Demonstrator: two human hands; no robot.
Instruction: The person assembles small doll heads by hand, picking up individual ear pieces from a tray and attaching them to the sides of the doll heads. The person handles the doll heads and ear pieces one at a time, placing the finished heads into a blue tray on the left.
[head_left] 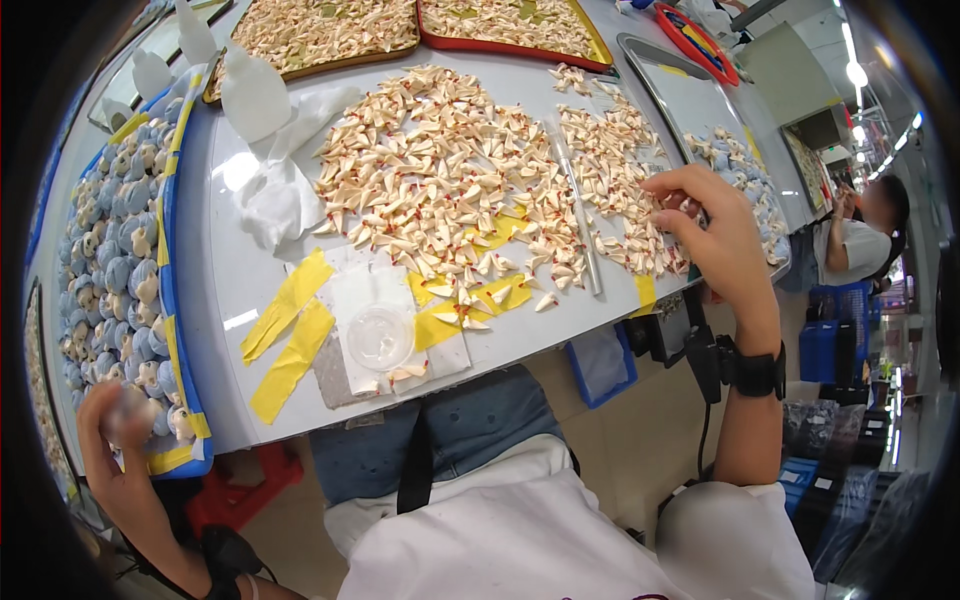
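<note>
Small cream cone pieces with red tips (pixel 450 185) are spread in a big heap on the grey table (pixel 225 290). Some of them lie right under the right hand (pixel 715 235), at the heap's right edge. They look very light, thin and stiff, so they are likely easy to bend or crush. One is best picked up softly by its wide end, with two fingertips.

The right hand is curled, and its fingertips are pinched at the little pieces. A black strap is worn on that wrist.

A small round blue-grey toy head (pixel 128 410) is held in the closed left hand (pixel 112 425), low beside the table's edge. Just above that hand, a tray of many such toy heads (pixel 115 250) is seen.

Between the hands, a small clear dish (pixel 380 335) is set on white paper held down by yellow tape (pixel 290 330). Past it lie a white cloth (pixel 275 195) and white squeeze bottles (pixel 252 92).
</note>
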